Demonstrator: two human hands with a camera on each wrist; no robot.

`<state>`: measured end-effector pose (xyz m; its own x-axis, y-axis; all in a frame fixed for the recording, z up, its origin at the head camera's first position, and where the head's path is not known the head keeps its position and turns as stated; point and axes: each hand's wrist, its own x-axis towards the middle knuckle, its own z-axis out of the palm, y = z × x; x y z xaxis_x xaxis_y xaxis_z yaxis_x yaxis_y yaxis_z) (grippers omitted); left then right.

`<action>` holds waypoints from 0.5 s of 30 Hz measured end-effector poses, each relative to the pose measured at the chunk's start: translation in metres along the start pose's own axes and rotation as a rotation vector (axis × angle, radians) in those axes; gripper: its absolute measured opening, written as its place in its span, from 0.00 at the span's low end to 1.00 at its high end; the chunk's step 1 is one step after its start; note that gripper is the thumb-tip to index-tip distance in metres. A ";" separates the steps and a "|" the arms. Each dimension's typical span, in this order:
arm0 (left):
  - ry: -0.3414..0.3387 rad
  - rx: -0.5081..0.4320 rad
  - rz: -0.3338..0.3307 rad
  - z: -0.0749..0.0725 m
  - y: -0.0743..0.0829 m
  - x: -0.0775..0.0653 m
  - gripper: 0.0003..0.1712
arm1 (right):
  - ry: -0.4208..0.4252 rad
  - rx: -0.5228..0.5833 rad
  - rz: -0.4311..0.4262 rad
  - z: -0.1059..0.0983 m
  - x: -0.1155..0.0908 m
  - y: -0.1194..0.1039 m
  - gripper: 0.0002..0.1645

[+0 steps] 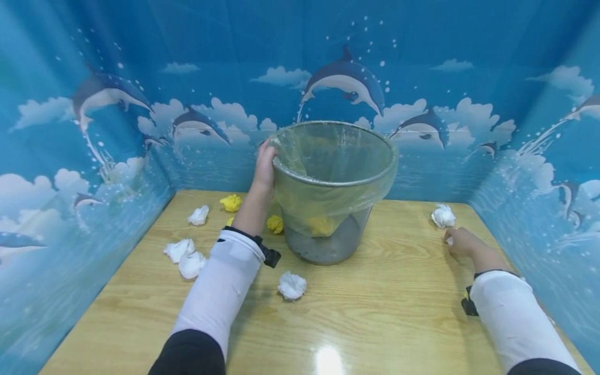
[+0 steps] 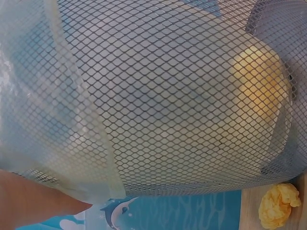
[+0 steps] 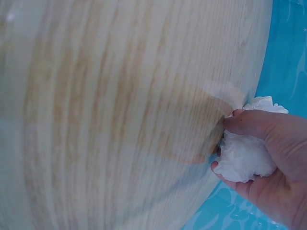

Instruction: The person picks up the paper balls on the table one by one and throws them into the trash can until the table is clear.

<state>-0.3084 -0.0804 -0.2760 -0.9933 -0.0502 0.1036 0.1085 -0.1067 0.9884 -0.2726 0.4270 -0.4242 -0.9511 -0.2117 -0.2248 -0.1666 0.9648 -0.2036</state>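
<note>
A mesh wastebasket [image 1: 323,252] lined with a translucent yellowish bag [image 1: 347,200] is at the back middle of the table, its mouth facing up and toward me. My left hand [image 1: 265,165] grips its rim at the left side. Through the mesh in the left wrist view, something yellow [image 2: 259,81] shows low inside the basket. At the right of the table, my right hand [image 1: 461,244] holds a crumpled white paper ball [image 3: 245,158] between thumb and fingers. Just beyond those fingers lies another white paper ball [image 1: 442,215].
White paper balls lie at the left, among them one near the back [image 1: 199,215], and one white ball [image 1: 292,286] sits in front of the basket. Yellow paper balls [image 1: 231,202] lie left of the basket. Dolphin-print curtains [image 1: 225,62] enclose the wooden table [image 1: 375,307].
</note>
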 end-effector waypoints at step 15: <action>0.002 0.007 0.010 0.000 0.002 0.001 0.40 | -0.013 -0.018 0.006 -0.003 0.002 0.002 0.16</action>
<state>-0.3092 -0.0807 -0.2739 -0.9921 -0.0536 0.1131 0.1180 -0.0993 0.9880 -0.2757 0.4287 -0.4227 -0.9487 -0.2078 -0.2382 -0.1657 0.9686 -0.1851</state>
